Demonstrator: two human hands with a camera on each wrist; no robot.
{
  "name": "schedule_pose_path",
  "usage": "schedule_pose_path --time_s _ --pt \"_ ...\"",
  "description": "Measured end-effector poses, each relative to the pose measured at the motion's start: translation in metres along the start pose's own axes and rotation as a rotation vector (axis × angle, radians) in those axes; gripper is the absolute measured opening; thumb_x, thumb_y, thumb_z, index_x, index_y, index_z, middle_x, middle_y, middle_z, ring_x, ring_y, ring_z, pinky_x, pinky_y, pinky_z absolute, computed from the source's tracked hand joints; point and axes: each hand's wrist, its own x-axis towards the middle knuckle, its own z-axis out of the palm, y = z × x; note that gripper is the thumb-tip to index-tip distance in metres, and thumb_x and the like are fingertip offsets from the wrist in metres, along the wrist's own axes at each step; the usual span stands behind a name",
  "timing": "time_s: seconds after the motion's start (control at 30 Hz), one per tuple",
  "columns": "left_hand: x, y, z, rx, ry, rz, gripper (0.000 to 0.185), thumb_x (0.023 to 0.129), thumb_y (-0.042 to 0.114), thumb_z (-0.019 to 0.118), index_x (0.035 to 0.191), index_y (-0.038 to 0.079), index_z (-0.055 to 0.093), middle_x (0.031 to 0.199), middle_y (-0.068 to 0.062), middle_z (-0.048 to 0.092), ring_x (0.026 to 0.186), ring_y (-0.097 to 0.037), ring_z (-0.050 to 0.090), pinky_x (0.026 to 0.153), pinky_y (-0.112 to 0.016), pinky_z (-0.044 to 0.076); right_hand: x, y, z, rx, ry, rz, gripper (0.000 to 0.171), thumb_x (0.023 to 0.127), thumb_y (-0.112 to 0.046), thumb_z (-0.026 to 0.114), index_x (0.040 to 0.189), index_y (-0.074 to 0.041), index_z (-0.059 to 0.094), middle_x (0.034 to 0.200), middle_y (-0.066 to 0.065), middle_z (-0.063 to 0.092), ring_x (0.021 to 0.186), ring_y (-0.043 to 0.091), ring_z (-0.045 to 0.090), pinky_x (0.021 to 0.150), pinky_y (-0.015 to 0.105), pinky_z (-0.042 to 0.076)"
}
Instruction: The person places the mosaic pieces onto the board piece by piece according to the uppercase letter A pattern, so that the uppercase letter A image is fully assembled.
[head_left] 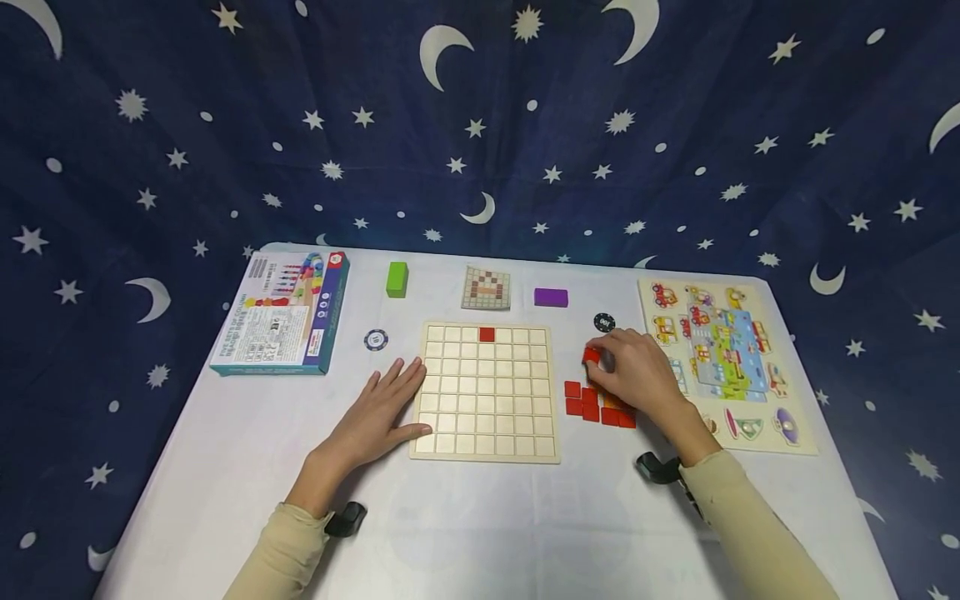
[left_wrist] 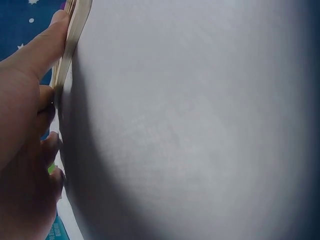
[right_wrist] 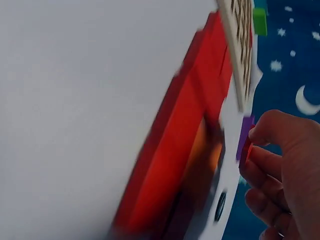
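A wooden grid board (head_left: 468, 396) lies in the middle of the table, with one red square tile (head_left: 487, 334) in its top row. My left hand (head_left: 378, 412) rests flat along the board's left edge, fingers spread and thumb touching the lower left squares. To the right of the board, my right hand (head_left: 637, 371) pinches a red tile (right_wrist: 247, 147) between thumb and fingers, above the table. Below that hand lies a group of red tiles (head_left: 582, 400), with some orange tiles (head_left: 611, 401) partly hidden under the hand.
Behind the board lies a small pattern card (head_left: 486, 288), between a green block (head_left: 397, 280) and a purple block (head_left: 551, 297). A boxed bead game (head_left: 281, 312) is at left, a wooden picture puzzle (head_left: 795, 437) at right. Poker chips (head_left: 376, 339) lie on both sides.
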Motion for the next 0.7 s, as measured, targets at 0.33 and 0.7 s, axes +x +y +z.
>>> schedule_pose_path --time_s 0.33,0.7 --pt "-0.001 0.000 0.001 -0.011 0.003 0.002 0.094 0.096 0.049 0.075 0.169 0.011 0.031 0.178 -0.010 0.028 0.167 -0.040 0.019 0.134 -0.067 0.015 0.039 -0.070 0.023 0.002 -0.002 -0.163 0.032 0.092 -0.030 0.076 0.118 -0.013 0.081 0.111 0.006 0.078 0.100 0.027 0.068 0.091 0.045 0.055" --pt "-0.001 -0.002 -0.001 -0.004 -0.007 -0.008 0.095 0.096 0.049 0.075 0.169 0.011 0.029 0.178 -0.009 0.027 0.168 -0.039 0.017 0.135 -0.066 0.014 0.058 -0.100 0.043 0.025 -0.028 -0.223 0.026 0.098 -0.027 0.073 0.120 -0.016 0.081 0.114 0.004 0.076 0.101 0.024 0.066 0.088 0.039 0.054"
